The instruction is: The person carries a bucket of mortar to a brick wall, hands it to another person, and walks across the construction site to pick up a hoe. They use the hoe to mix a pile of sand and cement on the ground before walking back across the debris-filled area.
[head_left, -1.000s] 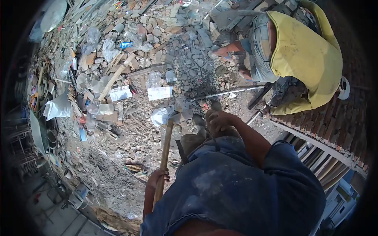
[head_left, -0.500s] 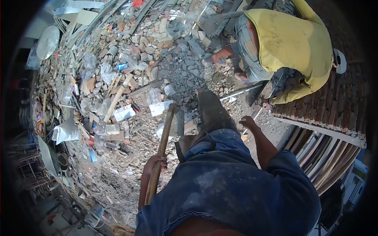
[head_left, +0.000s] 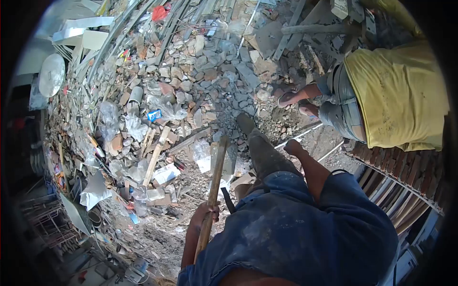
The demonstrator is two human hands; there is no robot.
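My left hand point(head_left: 205, 214) is wrapped round the long wooden handle of a hoe point(head_left: 214, 178), which slants up beside my left side. Its flat grey blade point(head_left: 230, 159) shows by the far end of the handle, over rubble and white scraps. My right hand point(head_left: 292, 148) hangs beside my right leg with loosely bent fingers and nothing visible in it. Beneath it, a thin white pipe point(head_left: 305, 130) lies on the ground. My dusty trouser leg point(head_left: 269, 155) stretches forward onto the broken stones.
Broken bricks and stones point(head_left: 210, 71) cover the ground, with plastic bags, wood strips point(head_left: 156, 157) and metal lengths point(head_left: 174, 28) among them. To the right a co-worker in a yellow shirt point(head_left: 400, 95) bends over near a brick wall edge point(head_left: 400, 176). A round disc point(head_left: 51, 75) stands far left.
My view has shifted, so the co-worker appears farther right and their hands are no longer visible. The hoe has moved slightly right and down in view, still in my left hand.
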